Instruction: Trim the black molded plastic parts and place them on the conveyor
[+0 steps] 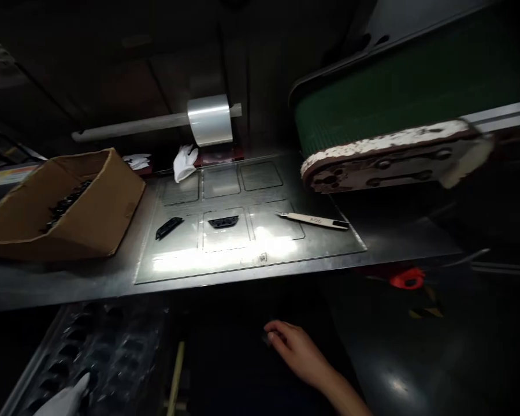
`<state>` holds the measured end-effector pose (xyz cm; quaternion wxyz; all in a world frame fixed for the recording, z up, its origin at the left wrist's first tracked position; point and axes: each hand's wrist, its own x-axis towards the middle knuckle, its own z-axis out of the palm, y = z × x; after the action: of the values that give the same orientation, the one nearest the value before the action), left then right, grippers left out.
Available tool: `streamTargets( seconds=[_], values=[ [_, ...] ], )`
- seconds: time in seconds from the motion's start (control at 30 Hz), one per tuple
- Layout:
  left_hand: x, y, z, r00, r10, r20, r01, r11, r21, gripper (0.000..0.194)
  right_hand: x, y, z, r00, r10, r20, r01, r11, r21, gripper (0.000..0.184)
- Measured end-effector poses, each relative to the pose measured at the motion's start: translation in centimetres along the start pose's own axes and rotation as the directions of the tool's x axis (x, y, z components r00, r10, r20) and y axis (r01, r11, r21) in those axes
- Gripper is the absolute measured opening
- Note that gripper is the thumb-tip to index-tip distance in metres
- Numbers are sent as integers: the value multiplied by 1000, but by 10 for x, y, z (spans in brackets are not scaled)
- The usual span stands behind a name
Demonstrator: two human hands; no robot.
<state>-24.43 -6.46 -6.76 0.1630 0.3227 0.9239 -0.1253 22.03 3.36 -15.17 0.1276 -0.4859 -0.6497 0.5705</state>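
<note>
My left hand point(65, 401), in a white glove, reaches into a clear plastic tray point(108, 370) at the lower left. Its fingers look closed at a dark piece in one of the tray's pockets; the frame edge cuts off much of the hand. My right hand point(299, 351) is bare and hangs in front of the bench edge, thumb and fingers curled together in a pinch. A small, blurred greyish bit shows at its fingertips. On the bench, two black plastic parts point(223, 222) lie on a clear sheet point(234, 254), left of a white-handled craft knife point(314, 220).
A cardboard box point(108, 196) holding black parts stands on the left. Behind the sheet are a film roll point(210, 120) on a bar and a crumpled white cloth point(185, 163). A green conveyor belt point(398, 86) juts in at right. Something red point(407, 278) hangs below the bench.
</note>
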Motion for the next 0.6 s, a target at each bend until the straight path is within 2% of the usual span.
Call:
streamTargets(
  seconds=[0.1, 0.17, 0.2, 0.27, 0.33, 0.37, 0.4, 0.43, 0.47, 0.5, 0.53, 0.57, 0.6],
  values=[
    [-16, -25, -11, 993, -110, -46, 109, 994, -18, 45, -1, 19, -1, 1000, 10, 8, -11, 999, 35, 36],
    [-18, -20, -20, 988, -109, -105, 104, 993, -57, 48, 0, 30, -3, 1000, 15, 5, -15, 999, 44, 36],
    [-19, -9, -26, 986, -80, -146, 68, 994, -84, 47, 0, 35, -4, 1000, 18, 2, -18, 999, 44, 36],
    [-23, 29, -41, 971, 25, -240, -60, 988, -140, 42, -1, 40, -7, 1000, 29, -11, -28, 998, 49, 36],
    [-34, 81, -61, 913, 219, -344, -296, 936, -190, 37, -2, 41, -11, 999, 43, -28, -41, 997, 58, 36],
    [-41, 110, -73, 847, 359, -392, -459, 866, -199, 38, -3, 39, -13, 998, 42, -40, -39, 997, 59, 36],
    [-49, 138, -86, 690, 549, -472, -693, 689, -213, 39, -4, 37, -14, 998, 33, -52, -30, 998, 54, 36],
    [-55, 166, -100, 525, 672, -523, -839, 512, -185, 35, -6, 34, -16, 998, 20, -63, -17, 999, 46, 35],
    [-59, 192, -113, 372, 765, -525, -921, 376, -104, 32, -8, 32, -17, 997, 8, -75, -5, 999, 40, 34],
    [-60, 215, -126, 255, 821, -510, -955, 297, 1, 32, -11, 30, -17, 996, 2, -87, 1, 999, 40, 34],
    [-58, 236, -137, 182, 869, -460, -960, 259, 110, 35, -13, 30, -18, 995, 5, -101, -1, 999, 46, 34],
    [-54, 254, -146, 142, 906, -399, -953, 234, 192, 36, -16, 31, -18, 993, 17, -115, -10, 998, 58, 34],
    [-48, 269, -152, 129, 931, -342, -942, 223, 252, 36, -19, 33, -17, 991, 32, -129, -23, 997, 72, 33]
  ],
)
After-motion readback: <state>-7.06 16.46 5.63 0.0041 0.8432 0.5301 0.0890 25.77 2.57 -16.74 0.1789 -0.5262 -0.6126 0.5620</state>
